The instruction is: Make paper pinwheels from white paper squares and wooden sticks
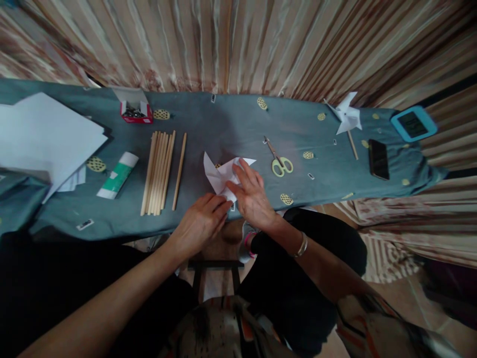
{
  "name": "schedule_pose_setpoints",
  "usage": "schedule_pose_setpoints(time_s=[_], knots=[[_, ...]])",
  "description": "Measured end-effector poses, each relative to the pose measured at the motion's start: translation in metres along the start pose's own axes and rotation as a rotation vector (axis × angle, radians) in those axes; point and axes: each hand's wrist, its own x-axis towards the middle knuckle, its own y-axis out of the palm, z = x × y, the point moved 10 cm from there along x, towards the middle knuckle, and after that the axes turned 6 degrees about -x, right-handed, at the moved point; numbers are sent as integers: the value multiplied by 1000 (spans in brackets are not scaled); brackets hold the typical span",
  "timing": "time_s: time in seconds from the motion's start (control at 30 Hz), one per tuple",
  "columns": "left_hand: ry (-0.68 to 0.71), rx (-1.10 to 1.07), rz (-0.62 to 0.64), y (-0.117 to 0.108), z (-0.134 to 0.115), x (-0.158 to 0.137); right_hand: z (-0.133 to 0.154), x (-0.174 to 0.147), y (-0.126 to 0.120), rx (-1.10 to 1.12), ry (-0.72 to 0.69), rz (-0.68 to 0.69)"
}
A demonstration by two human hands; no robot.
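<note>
A white paper pinwheel point(216, 178) with folded, pointed blades lies at the table's front edge, between my hands. My left hand point(203, 219) has its fingers closed on the lower corner of the paper. My right hand point(253, 194) is closed on the pinwheel's right side, thumb and fingers pressing the folds near the middle. To the right rest scissors point(278, 161) with light green handles, their blades pointing away from me. A single wooden stick point(179, 171) lies to the left, beside a row of several wooden sticks point(158, 174).
At left are white paper sheets point(48, 139), a green and white packet point(118, 175) and an open red box point(136, 113) of small metal pieces. At right lie a finished pinwheel point(348, 117) on a stick, a phone point(379, 159) and a blue-framed device point(414, 123). A curtain point(208, 44) hangs behind.
</note>
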Motion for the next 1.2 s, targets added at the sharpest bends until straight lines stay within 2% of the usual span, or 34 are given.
schedule_pose_setpoints(time_s=[0.33,0.67,1.03,1.2], knots=[[11,-13,-15,0,0,0,-23,-4,0,111,29,-47],[8,4,7,4,0,0,-20,-7,-3,91,36,4],[28,7,-19,2,-3,0,-28,-2,-5,329,101,11],[34,1,-29,1,-3,0,-25,-1,-9,295,93,12]])
